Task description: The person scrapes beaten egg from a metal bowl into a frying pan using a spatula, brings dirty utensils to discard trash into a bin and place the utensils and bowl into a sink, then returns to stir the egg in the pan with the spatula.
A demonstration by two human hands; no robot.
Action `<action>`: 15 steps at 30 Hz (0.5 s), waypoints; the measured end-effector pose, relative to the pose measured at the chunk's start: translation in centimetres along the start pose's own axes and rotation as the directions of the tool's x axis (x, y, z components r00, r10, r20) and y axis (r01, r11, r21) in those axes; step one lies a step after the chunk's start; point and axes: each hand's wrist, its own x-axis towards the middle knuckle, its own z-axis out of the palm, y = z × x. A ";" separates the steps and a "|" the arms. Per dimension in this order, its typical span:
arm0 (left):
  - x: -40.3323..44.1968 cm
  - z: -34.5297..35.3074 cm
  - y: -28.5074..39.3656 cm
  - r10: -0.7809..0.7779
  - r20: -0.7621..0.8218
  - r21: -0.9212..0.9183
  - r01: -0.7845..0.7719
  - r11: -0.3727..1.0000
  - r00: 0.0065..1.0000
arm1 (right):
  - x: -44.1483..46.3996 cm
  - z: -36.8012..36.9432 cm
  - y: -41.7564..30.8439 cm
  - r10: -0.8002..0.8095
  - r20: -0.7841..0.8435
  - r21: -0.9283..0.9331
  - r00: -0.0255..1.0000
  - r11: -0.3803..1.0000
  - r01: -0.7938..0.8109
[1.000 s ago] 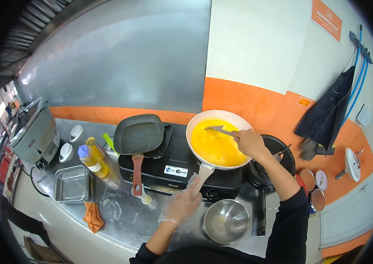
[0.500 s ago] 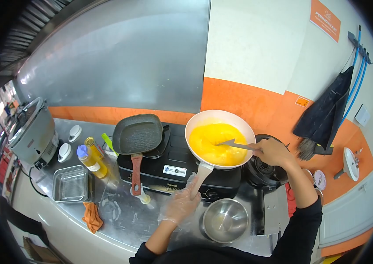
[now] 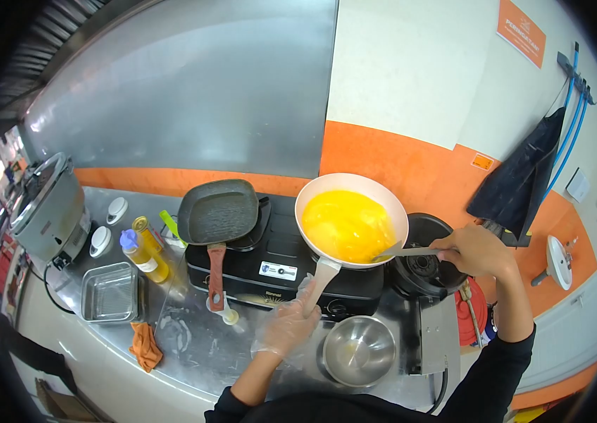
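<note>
My left hand (image 3: pixel 288 326), in a clear plastic glove, is closed round the pale handle of a white frying pan (image 3: pixel 400 211). Bright yellow beaten egg (image 3: pixel 344 222) covers the pan's floor. The pan sits over the right side of a black gas stove (image 3: pixel 288 243). My right hand (image 3: pixel 478 250) grips a spatula (image 3: pixel 411 252), whose blade rests at the right edge of the egg, near the pan's rim. Just below the pan stands a steel bowl (image 3: pixel 360 351) with a little residue in it.
A dark square grill pan (image 3: pixel 219 211) occupies the left burner, its handle pointing toward me. Left of it are an oil bottle (image 3: pixel 149 262), a clear container (image 3: pixel 110 292), an orange cloth (image 3: pixel 145 347) and a rice cooker (image 3: pixel 52 211). Another burner (image 3: pixel 421 264) lies at right.
My right hand has moved right and slightly down, drawing the spatula from the middle of the egg to the pan's right edge. My left hand keeps its hold on the handle.
</note>
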 end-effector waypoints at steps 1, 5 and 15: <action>0.0 -0.1 0.1 -0.002 0.003 0.005 0.002 1.000 1.000 | 0.1 0.0 0.0 -0.003 0.000 -0.001 1.000 1.000 0.003; -0.1 -0.2 0.2 0.006 -0.010 0.033 -0.006 0.999 1.000 | 1.0 1.0 -0.1 -0.081 -0.049 -0.013 0.996 0.997 0.080; -0.1 0.2 -0.4 -0.036 0.021 -0.010 0.036 0.999 0.999 | 6.8 4.3 -0.4 -0.102 -0.174 0.028 0.979 0.994 0.108</action>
